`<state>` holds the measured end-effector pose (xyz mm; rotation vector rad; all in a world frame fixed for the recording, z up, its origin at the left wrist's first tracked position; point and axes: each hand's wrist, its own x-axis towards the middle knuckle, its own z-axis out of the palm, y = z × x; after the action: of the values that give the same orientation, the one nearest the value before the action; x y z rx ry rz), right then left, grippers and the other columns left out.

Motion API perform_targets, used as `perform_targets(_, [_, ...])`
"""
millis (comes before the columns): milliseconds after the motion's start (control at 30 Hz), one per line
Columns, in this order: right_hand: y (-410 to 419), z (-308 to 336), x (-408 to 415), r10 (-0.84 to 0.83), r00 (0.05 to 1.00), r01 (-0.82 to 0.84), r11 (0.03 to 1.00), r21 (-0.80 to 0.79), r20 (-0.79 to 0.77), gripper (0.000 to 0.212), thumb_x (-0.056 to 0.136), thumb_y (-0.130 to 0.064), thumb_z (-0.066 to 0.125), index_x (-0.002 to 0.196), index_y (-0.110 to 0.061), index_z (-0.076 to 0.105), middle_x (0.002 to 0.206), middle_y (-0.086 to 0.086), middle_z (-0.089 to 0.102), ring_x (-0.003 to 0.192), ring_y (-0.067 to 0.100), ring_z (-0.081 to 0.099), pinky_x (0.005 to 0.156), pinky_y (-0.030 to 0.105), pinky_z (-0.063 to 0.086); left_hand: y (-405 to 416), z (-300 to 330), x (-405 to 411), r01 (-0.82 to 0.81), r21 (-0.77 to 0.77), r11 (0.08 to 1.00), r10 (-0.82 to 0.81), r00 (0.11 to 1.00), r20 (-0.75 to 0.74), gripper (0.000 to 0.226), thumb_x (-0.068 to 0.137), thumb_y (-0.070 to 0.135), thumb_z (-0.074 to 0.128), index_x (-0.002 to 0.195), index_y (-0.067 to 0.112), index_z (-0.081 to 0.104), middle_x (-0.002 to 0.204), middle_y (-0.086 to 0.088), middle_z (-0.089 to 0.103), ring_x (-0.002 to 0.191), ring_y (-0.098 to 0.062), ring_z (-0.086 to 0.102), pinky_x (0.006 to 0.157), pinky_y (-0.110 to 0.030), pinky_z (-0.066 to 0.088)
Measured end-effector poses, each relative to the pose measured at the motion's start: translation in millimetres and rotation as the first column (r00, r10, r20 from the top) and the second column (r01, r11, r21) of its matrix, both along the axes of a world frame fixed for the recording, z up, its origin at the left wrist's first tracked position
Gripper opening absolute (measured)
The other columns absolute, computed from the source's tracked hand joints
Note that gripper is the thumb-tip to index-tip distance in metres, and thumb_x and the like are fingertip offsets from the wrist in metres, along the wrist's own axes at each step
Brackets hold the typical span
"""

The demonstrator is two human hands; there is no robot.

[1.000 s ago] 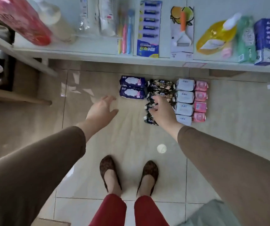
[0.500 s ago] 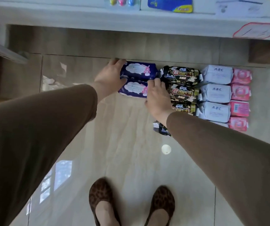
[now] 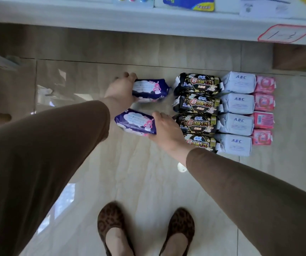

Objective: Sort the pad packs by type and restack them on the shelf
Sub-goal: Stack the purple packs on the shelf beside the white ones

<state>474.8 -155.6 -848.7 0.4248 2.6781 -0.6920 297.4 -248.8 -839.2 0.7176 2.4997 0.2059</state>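
Our left hand grasps one purple pad pack and our right hand grasps the other purple pack, both lifted off the tiled floor. Just to their right lie four black packs, then four white ABC packs and four pink packs, in touching columns. The white shelf edge runs above. Half a second ago both purple packs lay stacked beside the black column; now they are apart, tilted in our fingers

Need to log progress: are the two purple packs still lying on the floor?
Both look picked up: left hand grips one purple pack, right hand the other, tilted.
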Motion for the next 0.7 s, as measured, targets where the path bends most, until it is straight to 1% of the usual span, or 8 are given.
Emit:
perform_targets(167, [1,96,43,-0.048,0.997,0.06,0.98,-0.192,0.063,0.054,0.075,-0.031,0.077,0.12,-0.017,0.05,0.11,0.005,0.058,0.099,0.025,0.057,0.072,0.033,0.042,-56,95,25,-0.021,0.01,1.0,0.021,0.998,0.066,0.056,0.079,0.023,0.076,0.129,0.019,0.05,0.115,-0.01,0.055,0.104,-0.035,0.055,0.083,-0.043,0.05])
perform_targets(267, [6,183,64,-0.094,0.99,0.121,0.944,-0.307,0.103,0.056,0.072,-0.033,0.079,0.12,-0.025,0.051,0.112,-0.002,0.058,0.097,0.017,0.058,0.075,0.031,0.045,-84,181,40,-0.091,0.061,0.994,0.084,0.991,0.104,0.054,0.075,0.025,0.077,0.124,0.018,0.055,0.111,-0.01,0.059,0.101,-0.033,0.058,0.08,-0.04,0.05])
perform_targets(367, [20,284,79,-0.177,0.977,0.21,0.895,-0.395,0.118,0.059,0.069,-0.039,0.082,0.117,-0.04,0.047,0.112,-0.016,0.058,0.092,-0.004,0.056,0.071,0.01,0.04,-103,280,52,-0.205,0.134,0.97,0.183,0.971,0.155,0.053,0.072,0.027,0.078,0.12,0.02,0.054,0.108,-0.004,0.062,0.096,-0.028,0.06,0.08,-0.041,0.05])
perform_targets(400, [25,321,81,-0.204,0.972,0.235,0.879,-0.414,0.117,0.06,0.068,-0.041,0.082,0.116,-0.044,0.046,0.111,-0.019,0.058,0.092,-0.007,0.056,0.069,0.006,0.039,-107,315,54,-0.23,0.154,0.961,0.205,0.965,0.164,0.053,0.072,0.028,0.078,0.117,0.021,0.053,0.106,-0.002,0.063,0.093,-0.027,0.06,0.079,-0.041,0.051])
perform_targets(467, [35,396,81,-0.259,0.96,0.28,0.844,-0.458,0.109,0.062,0.066,-0.04,0.086,0.114,-0.044,0.048,0.11,-0.02,0.062,0.092,-0.007,0.06,0.073,0.009,0.044,-111,385,55,-0.229,0.187,0.955,0.205,0.969,0.137,0.051,0.071,0.031,0.079,0.113,0.022,0.052,0.101,0.001,0.062,0.087,-0.025,0.059,0.073,-0.038,0.049])
perform_targets(567, [52,507,77,-0.317,0.946,0.302,0.798,-0.522,0.064,0.063,0.067,-0.024,0.089,0.116,-0.039,0.052,0.111,-0.012,0.066,0.097,0.009,0.066,0.087,0.029,0.052,-107,489,53,-0.157,0.274,0.949,0.15,0.988,0.046,0.05,0.07,0.036,0.079,0.112,0.022,0.054,0.098,0.005,0.057,0.087,-0.022,0.057,0.068,-0.033,0.041])
perform_targets(600, [58,543,77,-0.321,0.946,0.296,0.794,-0.53,0.048,0.063,0.068,-0.022,0.089,0.117,-0.039,0.053,0.111,-0.015,0.065,0.1,0.01,0.065,0.089,0.029,0.052,-103,523,53,-0.132,0.306,0.943,0.132,0.991,0.021,0.052,0.07,0.037,0.079,0.114,0.023,0.055,0.099,0.006,0.055,0.088,-0.021,0.057,0.068,-0.032,0.039])
perform_targets(700, [74,643,75,-0.332,0.943,0.275,0.8,-0.533,-0.011,0.065,0.068,-0.024,0.09,0.119,-0.038,0.052,0.109,-0.02,0.066,0.102,0.004,0.064,0.088,0.02,0.049,-88,617,50,-0.04,0.379,0.925,0.069,0.996,-0.061,0.055,0.071,0.039,0.081,0.118,0.023,0.058,0.106,0.004,0.054,0.091,-0.021,0.058,0.071,-0.032,0.042])
